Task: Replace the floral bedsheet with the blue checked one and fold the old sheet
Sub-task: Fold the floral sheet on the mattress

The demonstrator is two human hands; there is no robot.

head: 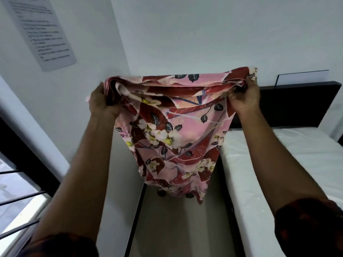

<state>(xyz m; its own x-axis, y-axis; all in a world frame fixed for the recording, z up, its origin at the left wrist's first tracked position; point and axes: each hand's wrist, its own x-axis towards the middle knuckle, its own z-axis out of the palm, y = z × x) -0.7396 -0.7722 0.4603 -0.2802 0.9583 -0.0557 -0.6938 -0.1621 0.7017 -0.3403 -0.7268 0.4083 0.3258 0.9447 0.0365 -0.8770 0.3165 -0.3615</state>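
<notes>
1. I see the left hand [104,102] raised in front of the camera, its fingers curled tightly round the upper left corner of the floral bedsheet [172,138].
2. The right hand [245,100] is at the same height, and its fingers and thumb pinch the bunched layers of the upper right corner.
3. Between the two hands the top edge of the sheet runs nearly level, with several folded layers showing along it.
4. The sheet is held up in the air and hangs down as a narrowing, doubled panel of pink and dark red cloth with white flowers. Its lower end dangles above the floor [176,229], and I cannot tell whether it touches.
5. Both forearms are bare, with dark patterned sleeves [311,227] at the bottom of the view.
6. To my right lies a white mattress [297,160] with a glossy surface, and a dark headboard [297,102] stands against the white wall.
7. On the left wall hangs a printed notice [40,32], its text too blurred to read.
8. Lower left is a window with dark horizontal bars [18,199].
</notes>
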